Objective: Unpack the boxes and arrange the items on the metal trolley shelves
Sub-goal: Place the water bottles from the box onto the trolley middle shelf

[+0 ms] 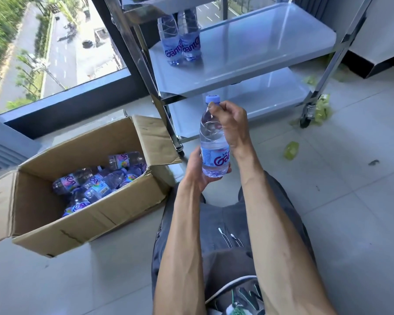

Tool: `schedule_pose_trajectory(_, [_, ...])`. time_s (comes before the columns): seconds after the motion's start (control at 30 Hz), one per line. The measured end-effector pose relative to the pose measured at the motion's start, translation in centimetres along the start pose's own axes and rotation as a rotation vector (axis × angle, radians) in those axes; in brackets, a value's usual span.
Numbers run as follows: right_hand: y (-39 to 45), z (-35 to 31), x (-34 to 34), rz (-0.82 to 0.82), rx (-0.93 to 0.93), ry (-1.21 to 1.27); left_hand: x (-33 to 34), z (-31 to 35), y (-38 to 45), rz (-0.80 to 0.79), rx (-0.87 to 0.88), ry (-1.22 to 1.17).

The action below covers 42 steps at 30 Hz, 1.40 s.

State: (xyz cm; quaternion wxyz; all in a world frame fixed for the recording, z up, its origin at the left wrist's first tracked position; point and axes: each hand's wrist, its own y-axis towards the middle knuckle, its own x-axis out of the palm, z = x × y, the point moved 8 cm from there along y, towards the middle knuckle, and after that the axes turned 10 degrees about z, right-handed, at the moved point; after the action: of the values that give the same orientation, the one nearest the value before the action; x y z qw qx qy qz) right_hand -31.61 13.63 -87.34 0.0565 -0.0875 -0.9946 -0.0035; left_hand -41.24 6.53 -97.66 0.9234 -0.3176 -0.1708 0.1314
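Observation:
An upright water bottle with a blue cap is held in front of the metal trolley. My left hand grips its base from below and behind. My right hand grips its neck and shoulder just under the cap. Two more bottles stand side by side at the left end of the trolley's middle shelf. On the floor to my left sits an open cardboard box with several bottles lying loose inside.
The trolley's bottom shelf is bare, and its wheel stands on the tiled floor. Green scraps litter the floor at the right. A floor-to-ceiling window runs behind the box. My knees are below my arms.

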Motion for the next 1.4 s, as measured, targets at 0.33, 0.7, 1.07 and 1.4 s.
schedule_pose_trajectory(0.33, [2.6, -0.2, -0.9, 0.153, -0.013, 0.03, 1.0, 6.0, 0.7, -0.207, 0.466, 0.375])
schedule_pose_trajectory(0.7, [6.8, 1.8, -2.2, 0.374, 0.063, -0.025, -0.5, 17.6, 7.9, 0.335, 0.536, 0.205])
schedule_pose_trajectory(1.07, [10.5, 4.8, 1.5, 0.222, 0.109, -0.16, -0.6, 26.9, 16.5, 0.532, 0.683, 0.179])
schedule_pose_trajectory(1.4, [11.5, 8.9, 3.2, 0.158, 0.235, -0.206, -0.1, 29.8, 22.6, 0.457, 0.719, 0.22])
